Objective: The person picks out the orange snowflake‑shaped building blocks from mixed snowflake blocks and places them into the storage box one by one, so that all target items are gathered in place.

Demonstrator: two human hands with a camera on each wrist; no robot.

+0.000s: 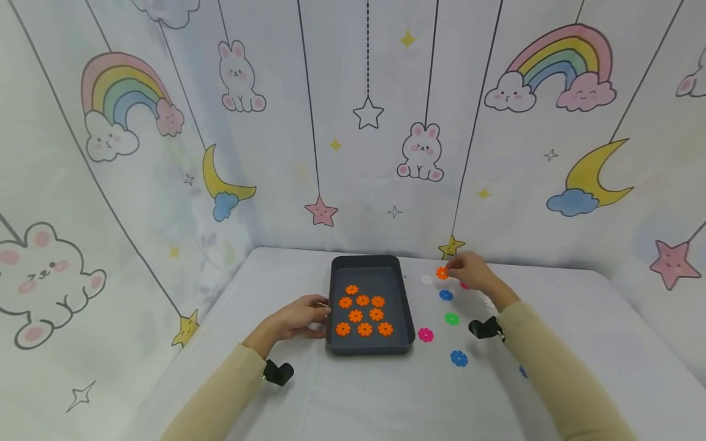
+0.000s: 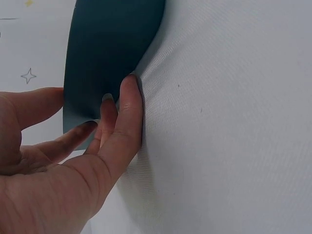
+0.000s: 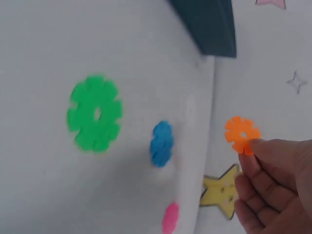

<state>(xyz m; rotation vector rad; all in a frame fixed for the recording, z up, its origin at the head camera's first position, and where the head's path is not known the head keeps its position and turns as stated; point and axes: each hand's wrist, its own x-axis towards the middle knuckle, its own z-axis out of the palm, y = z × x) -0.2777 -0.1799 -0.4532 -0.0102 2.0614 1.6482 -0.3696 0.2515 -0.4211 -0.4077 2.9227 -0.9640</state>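
A: So, status? Nine orange discs (image 1: pixel 364 311) are laid in the dark tray (image 1: pixel 336 288); a tenth orange disc (image 1: pixel 442 273) is pinched by the right hand (image 1: pixel 473 273), right of the tray.

B: Tray is steadied by the left hand (image 1: pixel 300 318), fingers flat on its wall. Other colours are left on the cloth. Disc: flat, notched, flower-shaped.

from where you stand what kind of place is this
Likely a tabletop recording booth: a white-clothed table enclosed by cartoon backdrop sheets, with a dark tray of orange flower discs and the right hand pinching another disc.
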